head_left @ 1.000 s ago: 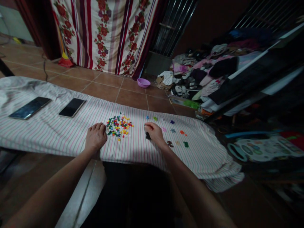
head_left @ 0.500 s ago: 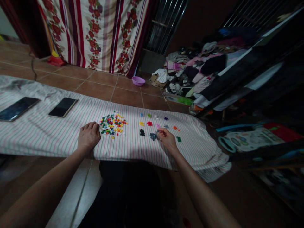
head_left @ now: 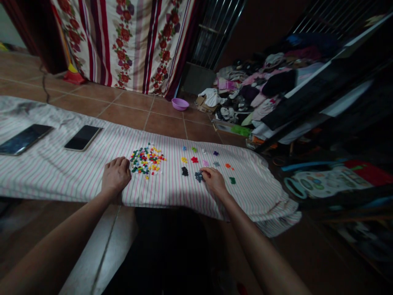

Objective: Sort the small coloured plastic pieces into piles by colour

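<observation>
Striped cloth (head_left: 166,188), dark grey pieces (head_left: 198,176) at right hand's (head_left: 206,172) fingertips.

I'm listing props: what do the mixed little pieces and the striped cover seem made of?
Mixed little pieces: probably plastic, from their bright, solid colours; too small to judge shine. Striped cover: matte fabric, perhaps cotton, since it wrinkles and drapes over the edge.

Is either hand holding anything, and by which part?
The left hand rests on the cloth, nothing visibly held. Whether the right hand pinches anything at the dark grey pile cannot be told.
</observation>
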Demonstrator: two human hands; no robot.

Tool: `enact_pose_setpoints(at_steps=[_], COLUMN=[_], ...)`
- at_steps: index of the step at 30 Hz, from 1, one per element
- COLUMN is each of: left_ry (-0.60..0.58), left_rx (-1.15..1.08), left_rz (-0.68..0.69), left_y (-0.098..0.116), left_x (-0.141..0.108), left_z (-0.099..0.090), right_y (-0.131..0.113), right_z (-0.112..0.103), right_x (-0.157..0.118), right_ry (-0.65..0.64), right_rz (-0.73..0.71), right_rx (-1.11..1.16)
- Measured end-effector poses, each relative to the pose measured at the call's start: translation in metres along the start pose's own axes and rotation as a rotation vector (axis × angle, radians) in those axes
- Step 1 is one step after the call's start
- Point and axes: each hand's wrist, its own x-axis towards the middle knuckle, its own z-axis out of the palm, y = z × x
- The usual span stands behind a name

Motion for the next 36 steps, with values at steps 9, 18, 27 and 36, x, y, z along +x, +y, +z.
enact_pose_setpoints(at_steps=[9,18,27,36], left_ry=[-0.009,0.014,0.021,0.028], left_rx=[0.028,0.016,0.011,0.007], left_rz=[0.001,-0.004,-0.003,0.015], left_y=[-0.001,-0.001,-0.002,-0.003], left_x=[0.0,0.001,0.0,0.0], left_z=[0.0,0.003,0.004,0.005], right_y=[0.004,0.014,0.013,0.014], right_z=[0.003,0.012,0.01,0.009], right_x=[-0.003,-0.003,-0.003,0.0], right_ry=[-0.054,-0.063,-0.032,-0.011], right_rz=[0.019,0.036,0.065,0.075], right_rx=[-0.128,-0.06,0.037,0.087])
